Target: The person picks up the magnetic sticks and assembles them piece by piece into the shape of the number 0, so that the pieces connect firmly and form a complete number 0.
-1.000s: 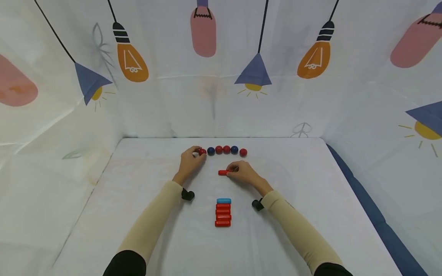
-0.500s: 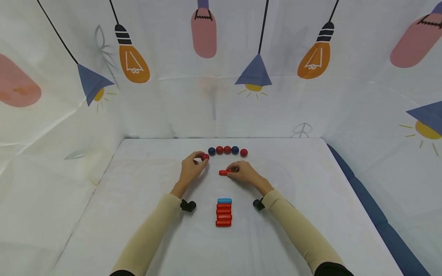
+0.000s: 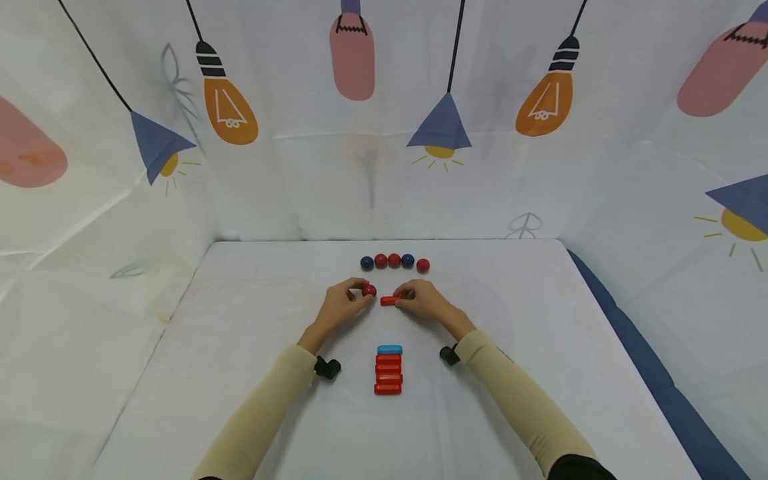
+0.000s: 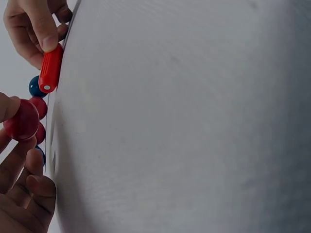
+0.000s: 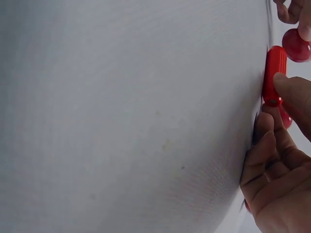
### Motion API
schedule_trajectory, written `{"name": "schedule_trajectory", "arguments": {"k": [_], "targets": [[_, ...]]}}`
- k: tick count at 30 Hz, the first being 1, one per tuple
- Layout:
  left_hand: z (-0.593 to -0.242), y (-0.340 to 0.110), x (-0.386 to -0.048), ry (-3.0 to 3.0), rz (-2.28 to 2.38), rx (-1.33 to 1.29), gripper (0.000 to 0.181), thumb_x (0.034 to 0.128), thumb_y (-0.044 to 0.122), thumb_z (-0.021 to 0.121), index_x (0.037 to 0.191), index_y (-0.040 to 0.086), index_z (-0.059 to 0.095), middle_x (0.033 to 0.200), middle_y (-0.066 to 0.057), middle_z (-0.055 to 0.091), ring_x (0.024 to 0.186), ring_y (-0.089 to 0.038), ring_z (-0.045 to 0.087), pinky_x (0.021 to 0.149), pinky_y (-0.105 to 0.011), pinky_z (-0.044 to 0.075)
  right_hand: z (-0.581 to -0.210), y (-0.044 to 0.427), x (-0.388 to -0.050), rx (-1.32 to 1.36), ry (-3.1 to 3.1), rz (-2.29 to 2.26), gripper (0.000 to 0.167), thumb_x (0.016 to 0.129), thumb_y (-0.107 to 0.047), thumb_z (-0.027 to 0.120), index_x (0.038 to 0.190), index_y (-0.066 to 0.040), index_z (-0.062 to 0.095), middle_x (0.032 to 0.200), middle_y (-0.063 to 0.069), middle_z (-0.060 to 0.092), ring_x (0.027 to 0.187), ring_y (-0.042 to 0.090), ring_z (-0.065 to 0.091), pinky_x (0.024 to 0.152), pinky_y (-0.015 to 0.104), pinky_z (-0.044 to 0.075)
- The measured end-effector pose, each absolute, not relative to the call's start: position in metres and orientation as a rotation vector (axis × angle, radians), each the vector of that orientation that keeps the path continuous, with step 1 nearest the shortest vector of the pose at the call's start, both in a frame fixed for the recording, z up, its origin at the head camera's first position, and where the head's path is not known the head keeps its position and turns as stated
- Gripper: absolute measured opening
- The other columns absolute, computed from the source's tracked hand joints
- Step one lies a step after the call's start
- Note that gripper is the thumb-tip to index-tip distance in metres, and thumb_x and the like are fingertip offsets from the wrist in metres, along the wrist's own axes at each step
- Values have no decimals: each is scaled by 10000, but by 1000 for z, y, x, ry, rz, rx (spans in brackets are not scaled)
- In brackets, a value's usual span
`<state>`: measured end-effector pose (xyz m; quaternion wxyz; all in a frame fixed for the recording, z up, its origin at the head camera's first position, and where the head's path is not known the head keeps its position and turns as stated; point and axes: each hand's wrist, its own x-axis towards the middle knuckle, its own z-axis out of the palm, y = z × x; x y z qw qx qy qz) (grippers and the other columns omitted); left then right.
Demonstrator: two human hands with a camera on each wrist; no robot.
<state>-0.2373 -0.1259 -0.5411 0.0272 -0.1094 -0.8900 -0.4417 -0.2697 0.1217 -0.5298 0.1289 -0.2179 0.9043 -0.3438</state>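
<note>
My left hand (image 3: pixel 341 305) pinches a red ball (image 3: pixel 369 290) between thumb and fingers; in the left wrist view the same ball (image 4: pixel 22 120) sits at the fingertips. Just to its right, my right hand (image 3: pixel 423 300) holds one end of a short red ridged rod (image 3: pixel 389 301). Seen from the right wrist, the thumb presses on that rod (image 5: pixel 275 75), and the ball is a small gap away from its far end. Behind the hands several red and blue balls (image 3: pixel 394 261) stand in a row.
Nearer the body, several red rods (image 3: pixel 388 373) lie stacked side by side, with one light blue rod (image 3: pixel 389 349) at their far end. All this is on a white table (image 3: pixel 510 373), backed by a white sheet with printed lamps (image 3: pixel 440 123).
My left hand has drawn the red ball away from the left end of the row, toward the body and rightward, close to the red rod. The right hand has stayed in place.
</note>
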Motion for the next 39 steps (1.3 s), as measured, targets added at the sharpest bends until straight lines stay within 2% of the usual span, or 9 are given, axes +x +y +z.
{"name": "schedule_trajectory", "arguments": {"k": [6, 14, 39], "targets": [[-543, -126, -237, -2793, -1369, -351, 391, 925, 260, 780, 1284, 135, 689, 1208, -55, 723, 916, -207, 586, 822, -319, 512, -531, 123, -269, -636, 2647, -1002, 250, 949, -164, 730, 1196, -132, 745, 1069, 35, 730, 929, 170, 625, 871, 334, 559], [-543, -125, -240, -2888, -1356, -328, 415, 919, 295, 785, 1303, 180, 679, 1226, -17, 710, 957, -203, 577, 852, -333, 509, -527, 124, -267, -627, 2652, -1027, 213, 955, -203, 726, 1156, -143, 762, 1081, 21, 746, 962, 179, 661, 886, 357, 566], [-544, -128, -238, -2890, -1368, -361, 431, 925, 286, 771, 1336, 180, 696, 1262, -45, 718, 939, -211, 596, 836, -349, 522, -529, 128, -267, -603, 2627, -1103, 236, 965, -238, 714, 1181, -154, 758, 1090, 23, 743, 922, 169, 647, 857, 335, 555]]}}
